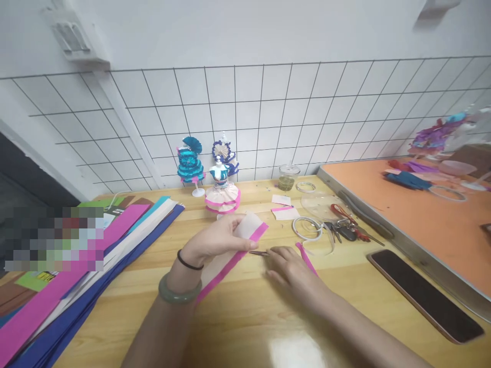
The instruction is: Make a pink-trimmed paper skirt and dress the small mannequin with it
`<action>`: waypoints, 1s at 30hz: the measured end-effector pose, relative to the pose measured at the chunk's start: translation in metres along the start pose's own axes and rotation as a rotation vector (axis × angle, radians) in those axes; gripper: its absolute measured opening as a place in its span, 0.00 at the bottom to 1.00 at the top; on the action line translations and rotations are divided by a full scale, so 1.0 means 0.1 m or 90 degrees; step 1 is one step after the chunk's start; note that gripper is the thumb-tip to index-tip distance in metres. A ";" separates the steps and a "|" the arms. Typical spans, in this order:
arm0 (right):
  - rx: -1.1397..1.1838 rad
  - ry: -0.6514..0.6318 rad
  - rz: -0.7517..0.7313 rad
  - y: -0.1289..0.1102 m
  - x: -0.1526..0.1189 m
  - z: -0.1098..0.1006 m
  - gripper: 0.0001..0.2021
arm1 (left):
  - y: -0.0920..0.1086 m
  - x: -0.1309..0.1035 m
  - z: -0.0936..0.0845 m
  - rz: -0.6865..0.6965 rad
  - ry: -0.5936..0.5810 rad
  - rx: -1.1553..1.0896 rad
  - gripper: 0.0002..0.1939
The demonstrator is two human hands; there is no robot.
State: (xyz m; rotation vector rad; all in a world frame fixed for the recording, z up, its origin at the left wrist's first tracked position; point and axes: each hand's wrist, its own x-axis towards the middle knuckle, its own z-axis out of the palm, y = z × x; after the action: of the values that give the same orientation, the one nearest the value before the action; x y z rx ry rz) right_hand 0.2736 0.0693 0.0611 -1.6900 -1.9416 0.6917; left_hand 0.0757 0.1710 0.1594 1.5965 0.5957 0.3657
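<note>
My left hand (pixel 220 236) pinches a strip of cream crepe paper with a bright pink edge (pixel 226 268) between thumb and fingers. The strip slants up to the right, its lower end passing behind my wrist. Low over the wooden table, my right hand (pixel 286 266) has its fingers curled over the handles of small scissors (pixel 258 253). Only the thin pointed blades show, directed left toward the strip. Just right of that hand lies a narrow pink strip (pixel 307 258). Behind my left hand stands a small dress form in a cream, pink-edged paper skirt (pixel 222 198).
More paper-dressed forms, one teal (pixel 191 163), stand at the back. Folded colored paper (pixel 115 240) fills the left side. Tape rolls (pixel 307 228), keys (pixel 347 230), a lidded cup (pixel 288 176) and a phone (pixel 424 294) lie right, beside a raised orange board (pixel 360 189).
</note>
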 end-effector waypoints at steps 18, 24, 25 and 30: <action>0.601 0.027 0.092 -0.54 0.31 -0.42 0.29 | -0.13 0.07 0.13 0.107 -0.040 0.023 0.32; 0.503 0.124 0.083 -0.44 0.30 -0.63 0.37 | -0.23 0.15 0.15 0.057 -0.031 -0.020 0.46; 0.489 0.126 0.075 -0.43 0.30 -0.67 0.36 | -0.24 0.17 0.15 0.053 -0.025 -0.025 0.46; 0.407 0.153 0.030 -0.43 0.30 -0.80 0.33 | -0.32 0.26 0.20 0.058 0.007 -0.066 0.44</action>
State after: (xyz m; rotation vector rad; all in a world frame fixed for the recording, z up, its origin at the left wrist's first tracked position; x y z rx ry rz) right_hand 0.2893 0.0997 0.1504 -1.3409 -1.3247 0.9518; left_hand 0.1030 0.1702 0.1227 1.5267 0.5050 0.4656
